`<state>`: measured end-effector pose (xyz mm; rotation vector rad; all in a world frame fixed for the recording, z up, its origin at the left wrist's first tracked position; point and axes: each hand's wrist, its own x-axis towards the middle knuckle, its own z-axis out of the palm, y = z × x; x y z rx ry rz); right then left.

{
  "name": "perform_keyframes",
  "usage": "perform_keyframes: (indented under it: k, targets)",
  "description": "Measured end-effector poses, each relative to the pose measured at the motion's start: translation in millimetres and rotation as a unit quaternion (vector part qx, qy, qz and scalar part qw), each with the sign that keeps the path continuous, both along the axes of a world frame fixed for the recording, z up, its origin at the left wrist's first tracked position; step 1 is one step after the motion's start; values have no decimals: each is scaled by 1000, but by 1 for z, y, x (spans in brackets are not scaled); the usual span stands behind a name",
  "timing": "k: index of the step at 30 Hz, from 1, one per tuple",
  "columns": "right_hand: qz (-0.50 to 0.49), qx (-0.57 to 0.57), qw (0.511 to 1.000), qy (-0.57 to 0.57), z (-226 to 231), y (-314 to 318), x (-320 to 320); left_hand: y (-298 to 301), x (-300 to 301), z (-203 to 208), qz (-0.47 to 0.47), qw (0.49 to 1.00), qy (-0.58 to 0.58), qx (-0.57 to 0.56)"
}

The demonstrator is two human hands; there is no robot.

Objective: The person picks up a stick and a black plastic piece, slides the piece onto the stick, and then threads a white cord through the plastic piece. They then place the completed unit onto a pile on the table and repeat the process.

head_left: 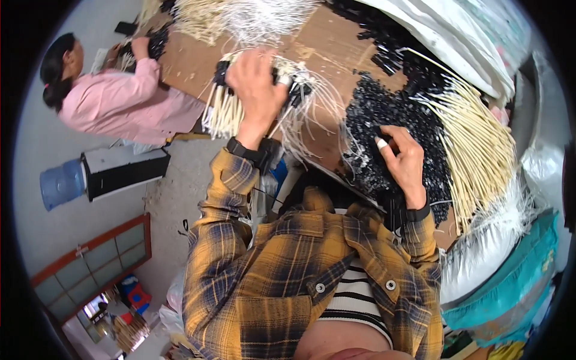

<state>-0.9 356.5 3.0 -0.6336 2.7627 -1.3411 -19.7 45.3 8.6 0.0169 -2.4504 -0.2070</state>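
My left hand (255,81) is closed over a bundle of thin cream cords (225,114) with black end pieces, at the near edge of the table. Loose white strands (318,111) fan out to its right, and its fingertips are partly hidden behind the bundle. Over a heap of small shiny black pieces (375,108), my right hand (405,156) has its thumb and forefinger curled toward each other. White tape wraps the right thumb's tip. What those fingers pinch, if anything, is too small to make out.
Many cream cords (480,150) lie stacked right of the black heap, beside white and teal sacks (510,282). More cords (240,18) lie at the brown table's (324,42) far side. A person in pink (120,108) works at the left, near a water dispenser (123,171).
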Motion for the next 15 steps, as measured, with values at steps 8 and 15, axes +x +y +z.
perform_keyframes:
  k: [8,15]
  targets:
    - [-147,55,985,67,5,69,-48,114,-122,-63,-222,960,-163,50]
    - [-216,194,939,185,-2,116,-119,114,-124,-73,-203,952,-225,48]
